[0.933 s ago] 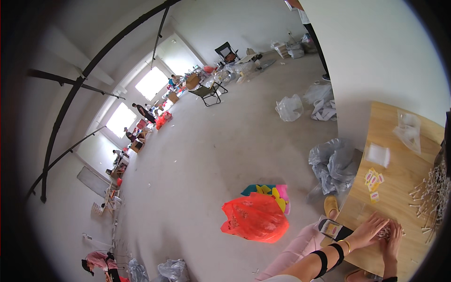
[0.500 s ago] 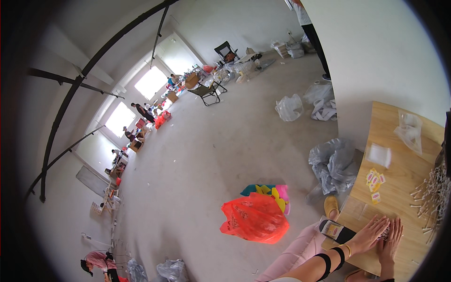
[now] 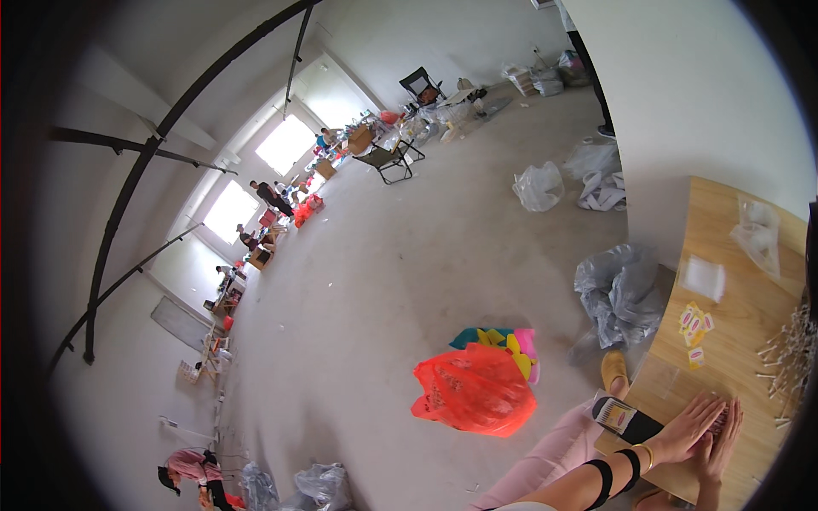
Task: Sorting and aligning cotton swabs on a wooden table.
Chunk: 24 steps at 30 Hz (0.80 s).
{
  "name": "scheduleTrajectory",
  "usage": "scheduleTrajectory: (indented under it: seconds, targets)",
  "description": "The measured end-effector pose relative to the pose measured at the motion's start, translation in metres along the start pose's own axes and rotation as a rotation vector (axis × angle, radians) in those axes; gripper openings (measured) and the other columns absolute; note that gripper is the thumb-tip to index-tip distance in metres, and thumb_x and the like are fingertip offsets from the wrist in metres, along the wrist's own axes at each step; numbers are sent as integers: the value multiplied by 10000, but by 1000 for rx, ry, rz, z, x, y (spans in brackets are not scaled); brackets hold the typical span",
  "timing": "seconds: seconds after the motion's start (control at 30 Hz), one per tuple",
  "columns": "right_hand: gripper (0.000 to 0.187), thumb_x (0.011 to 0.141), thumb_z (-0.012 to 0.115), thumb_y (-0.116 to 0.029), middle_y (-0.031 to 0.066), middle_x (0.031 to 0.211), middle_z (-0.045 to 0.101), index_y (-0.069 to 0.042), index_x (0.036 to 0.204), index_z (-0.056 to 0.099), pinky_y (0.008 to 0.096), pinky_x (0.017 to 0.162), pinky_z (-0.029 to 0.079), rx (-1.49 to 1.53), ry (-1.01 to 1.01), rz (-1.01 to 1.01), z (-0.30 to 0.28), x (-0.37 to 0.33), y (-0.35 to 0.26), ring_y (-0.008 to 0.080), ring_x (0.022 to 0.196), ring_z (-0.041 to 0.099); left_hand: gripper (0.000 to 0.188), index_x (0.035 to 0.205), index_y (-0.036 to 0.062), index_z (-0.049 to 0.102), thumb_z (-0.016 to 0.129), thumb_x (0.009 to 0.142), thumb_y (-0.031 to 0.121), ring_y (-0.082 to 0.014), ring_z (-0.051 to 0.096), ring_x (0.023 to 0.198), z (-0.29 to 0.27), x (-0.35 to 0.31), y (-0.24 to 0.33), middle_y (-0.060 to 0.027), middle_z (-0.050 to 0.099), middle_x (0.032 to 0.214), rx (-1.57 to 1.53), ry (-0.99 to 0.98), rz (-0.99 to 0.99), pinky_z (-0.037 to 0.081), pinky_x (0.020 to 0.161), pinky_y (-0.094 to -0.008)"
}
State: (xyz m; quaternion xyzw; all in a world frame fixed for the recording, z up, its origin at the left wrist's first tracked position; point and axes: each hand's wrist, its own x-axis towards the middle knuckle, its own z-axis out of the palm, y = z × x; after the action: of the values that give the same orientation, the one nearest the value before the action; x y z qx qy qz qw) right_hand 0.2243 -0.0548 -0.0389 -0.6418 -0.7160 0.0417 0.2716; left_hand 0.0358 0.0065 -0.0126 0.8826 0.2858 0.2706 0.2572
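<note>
At the lower right, my left hand and my right hand lie side by side on the wooden table, fingers stretched out. Between them is a small bundle of cotton swabs, mostly covered, which both hands touch from either side. A loose pile of cotton swabs spreads over the table beyond my right hand. Near my left wrist, a clear packet of swabs with a yellow label rests on a dark item at the table's edge.
On the table are yellow labels, a stack of clear bags and a plastic bag. Grey bags and a red bag lie on the floor. A person in pink bends at the lower left; others work far off.
The whole view has shifted slightly, so the scene sits further right. Both hands stay flat around the swab bundle, with little visible movement.
</note>
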Motion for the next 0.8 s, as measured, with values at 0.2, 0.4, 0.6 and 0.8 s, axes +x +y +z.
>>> scheduleTrajectory:
  seconds: [0.2,0.4,0.6,0.8]
  targets:
    - [637,1095,295,-430,204,1601,405,8,1542,416,550,1282,162,-117,-155,97,9,17,-11,379,1523,321,972,1593,-79,205,726,809,161,-365,194,1580,6,-3,-4,-237,277,1657,63,14,-24,98,1316,-543]
    - [585,1099,297,-378,184,1600,416,-17,1537,440,548,1282,162,-224,-180,134,11,12,-7,357,1516,339,863,1549,-103,292,677,833,187,-384,215,1569,7,-2,1,-252,305,1639,109,167,35,100,1318,-533]
    - [530,1065,401,-299,159,1616,417,-48,1526,474,495,1291,164,0,-146,280,-19,8,-16,328,1524,336,709,1487,-50,422,665,858,169,-425,322,1503,6,1,6,-279,422,1543,74,36,10,220,1272,-540]
    - [436,945,575,-106,210,1435,561,-11,1369,605,518,1196,343,210,206,321,-6,26,-44,397,1388,469,878,1435,-57,441,856,729,259,-445,476,1327,-40,11,1,-256,482,1441,161,50,24,379,1100,-594]
